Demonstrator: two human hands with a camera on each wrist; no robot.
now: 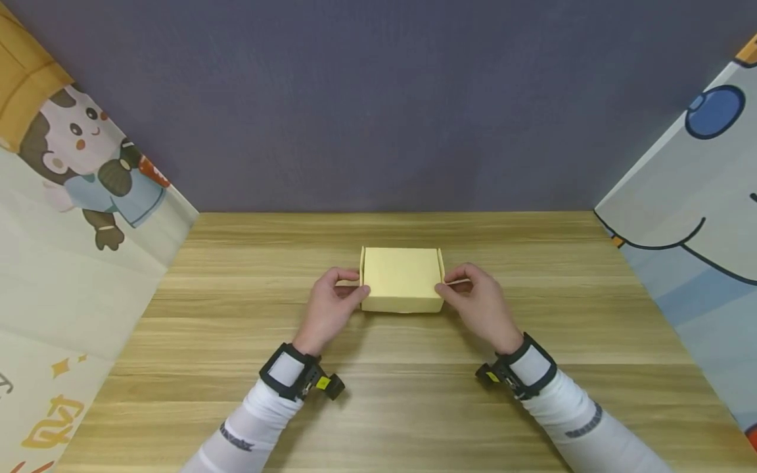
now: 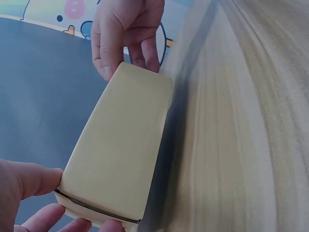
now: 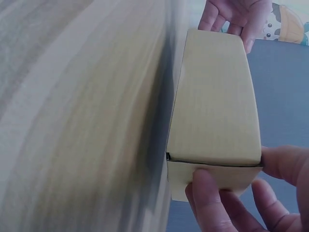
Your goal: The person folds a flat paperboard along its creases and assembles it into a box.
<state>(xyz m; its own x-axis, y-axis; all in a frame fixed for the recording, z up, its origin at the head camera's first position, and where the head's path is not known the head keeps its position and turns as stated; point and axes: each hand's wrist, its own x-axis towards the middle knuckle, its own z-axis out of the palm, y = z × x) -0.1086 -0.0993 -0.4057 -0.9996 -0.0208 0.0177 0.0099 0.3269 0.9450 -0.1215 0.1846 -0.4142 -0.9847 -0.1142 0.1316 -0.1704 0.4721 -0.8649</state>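
A small pale yellow cardboard box (image 1: 403,272) with its lid closed sits at the middle of the wooden table, front panel toward me. My left hand (image 1: 331,303) grips its left end, the thumb at the near top corner and the fingers along the side. At the other end, my right hand (image 1: 480,303) holds it in a mirrored way. In the left wrist view the box's smooth front panel (image 2: 116,140) shows, with a dark seam near the left end. The right wrist view shows fingertips pressed to the right end panel (image 3: 217,176). The box's inside is hidden.
The wood-grain table (image 1: 402,394) ends at a dark blue-grey wall (image 1: 390,105) behind the box. Cartoon-printed panels flank it, one on the left (image 1: 89,276) and one on the right (image 1: 698,256). Each wrist wears a black strap with a small camera.
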